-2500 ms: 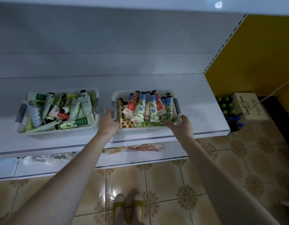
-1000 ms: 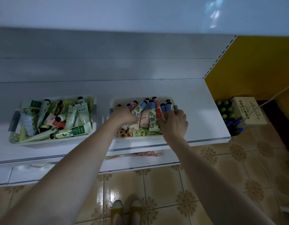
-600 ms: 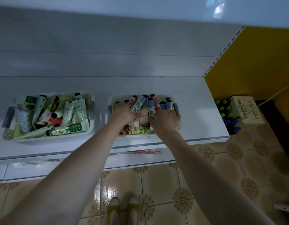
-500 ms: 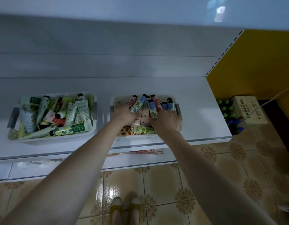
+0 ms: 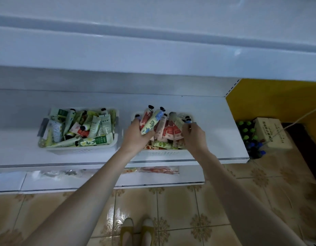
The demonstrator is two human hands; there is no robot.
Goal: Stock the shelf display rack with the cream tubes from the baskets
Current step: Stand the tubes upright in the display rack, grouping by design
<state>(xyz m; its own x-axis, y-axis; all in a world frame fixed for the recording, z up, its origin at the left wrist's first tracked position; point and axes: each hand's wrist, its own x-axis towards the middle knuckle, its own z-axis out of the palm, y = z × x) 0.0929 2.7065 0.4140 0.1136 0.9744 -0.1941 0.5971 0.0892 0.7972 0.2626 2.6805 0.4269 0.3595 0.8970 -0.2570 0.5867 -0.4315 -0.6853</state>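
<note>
White shelf [image 5: 215, 112] | left hand [image 5: 135, 134], right hand [image 5: 194, 135] grip cream tubes [image 5: 151, 121] — labels illegible

Right basket [image 5: 164, 153] partly hidden behind left hand [image 5: 135, 137], right hand [image 5: 195, 137]; print on tubes [image 5: 151, 124] unreadable; shoes [image 5: 127, 231] cut by bottom edge.

Floral, seemingly pastel tubes [image 5: 151, 124]; white basket [image 5: 164, 152]

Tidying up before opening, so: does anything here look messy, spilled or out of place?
The green tubes in the left basket lie jumbled at all angles, one stretched along its front wall. Nothing has spilled onto the shelf. Loose clear packets lie on the lower shelf.
</note>
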